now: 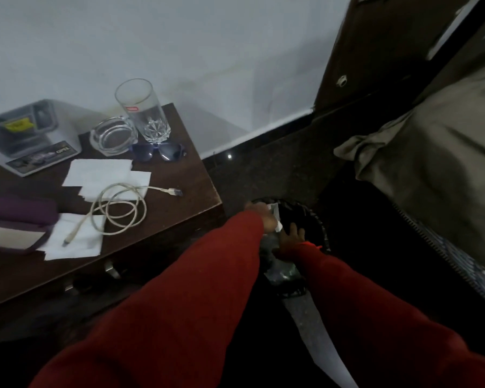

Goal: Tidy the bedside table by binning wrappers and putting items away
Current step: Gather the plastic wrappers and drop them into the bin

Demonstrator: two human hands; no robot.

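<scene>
Both my arms in red sleeves reach down over a black bin (317,219) on the dark floor beside the bedside table (179,219). My left hand (262,217) is closed on a white wrapper (276,217) above the bin's mouth. My right hand (291,238) hovers over the bin with its fingers spread and nothing visible in it. On the table lie white tissues (101,175), a coiled white cable (118,211), blue sunglasses (160,152), a tall glass (143,113), a glass ashtray (112,137) and a purple case (17,217).
A grey tray (20,127) and a printed card (42,158) sit at the table's far left. The bed with an olive sheet (437,163) stands to the right. A wooden headboard (375,46) rises behind it. A white wall runs along the back.
</scene>
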